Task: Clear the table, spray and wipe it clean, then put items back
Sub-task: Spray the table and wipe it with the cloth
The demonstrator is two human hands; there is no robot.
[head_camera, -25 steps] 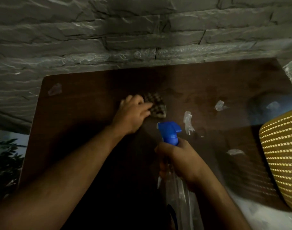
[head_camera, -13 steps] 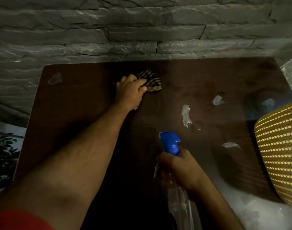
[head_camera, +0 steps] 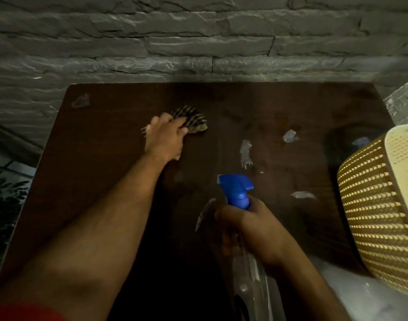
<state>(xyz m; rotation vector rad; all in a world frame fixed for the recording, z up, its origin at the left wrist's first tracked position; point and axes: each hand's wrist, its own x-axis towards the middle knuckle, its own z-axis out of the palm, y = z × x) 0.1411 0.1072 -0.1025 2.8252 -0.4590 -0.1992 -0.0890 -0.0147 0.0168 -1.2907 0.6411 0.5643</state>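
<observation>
Fingers of left hand clamp cloth to table; right hand grips spray bottle. Table cleared, wiping midway; white smears remain; nothing returned yet.

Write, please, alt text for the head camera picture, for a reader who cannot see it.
A person's left hand presses a checked cloth onto a dark wooden table beside a grey stone wall, while the right hand holds a clear spray bottle with a blue trigger head. Pale smears mark the tabletop, and a yellow woven basket stands at the right edge.
</observation>
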